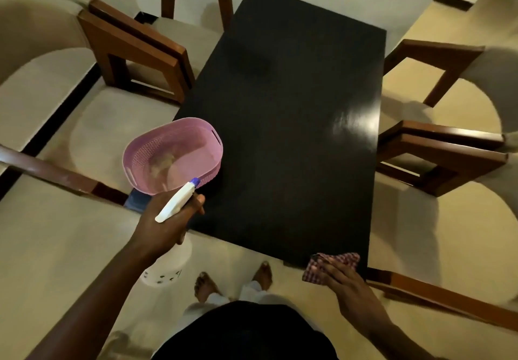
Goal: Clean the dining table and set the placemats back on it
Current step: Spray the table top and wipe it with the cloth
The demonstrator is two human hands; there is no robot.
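Observation:
A dark rectangular dining table (pixel 286 124) stretches away from me, its top bare and glossy. My left hand (pixel 168 219) grips a white spray bottle (pixel 176 201) by the neck, its blue nozzle pointing up toward the table; the bottle's body (pixel 168 267) hangs below my wrist. My right hand (pixel 344 281) presses a red-and-white checked cloth (pixel 333 265) onto the table's near right corner. A pink plastic basket (pixel 172 155) sits at the table's left edge, partly over a chair seat. No placemats are visible.
Wooden chairs with cream cushions stand around the table: two on the left (pixel 131 48), two on the right (pixel 437 149), and wooden rails near me on both sides. My bare feet (pixel 232 281) stand on the pale floor at the table's near end.

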